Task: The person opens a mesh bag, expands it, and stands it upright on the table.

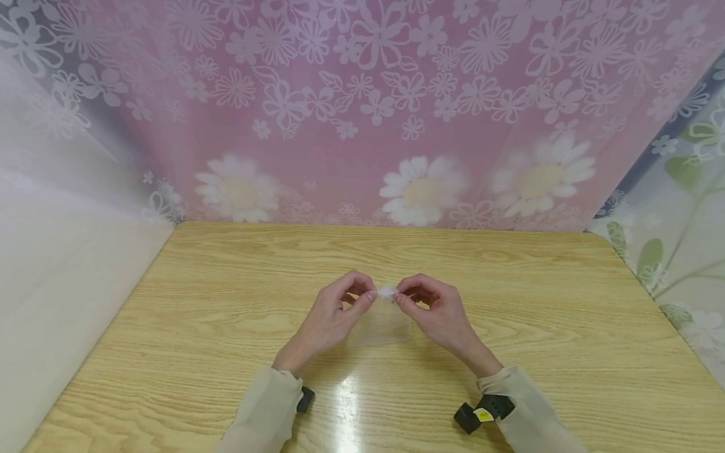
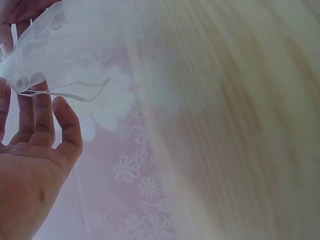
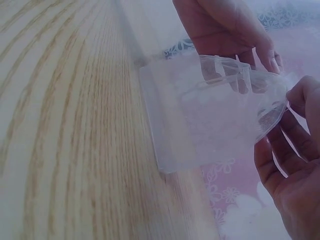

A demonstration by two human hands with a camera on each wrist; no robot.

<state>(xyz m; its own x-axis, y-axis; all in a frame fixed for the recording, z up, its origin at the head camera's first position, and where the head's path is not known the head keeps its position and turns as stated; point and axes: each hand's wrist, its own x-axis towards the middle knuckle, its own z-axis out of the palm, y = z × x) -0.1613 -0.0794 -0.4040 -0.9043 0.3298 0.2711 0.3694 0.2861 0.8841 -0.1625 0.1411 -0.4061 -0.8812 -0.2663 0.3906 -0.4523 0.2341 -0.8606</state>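
Beige sleeves [image 1: 263, 406] at frame bottom lead to left hand [image 1: 335, 313] and right hand [image 1: 440, 313], fingers [image 1: 357, 278] pinching a sheer drawstring pouch [image 1: 385, 326] mid-frame by its gathered end, its length extending toward lower center, equally near both.

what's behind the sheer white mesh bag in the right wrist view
Through the sheer white mesh bag, a pink floral cloth, pale wooden table and part of the left hand show faintly. The bunched top hides whatever lies behind it.
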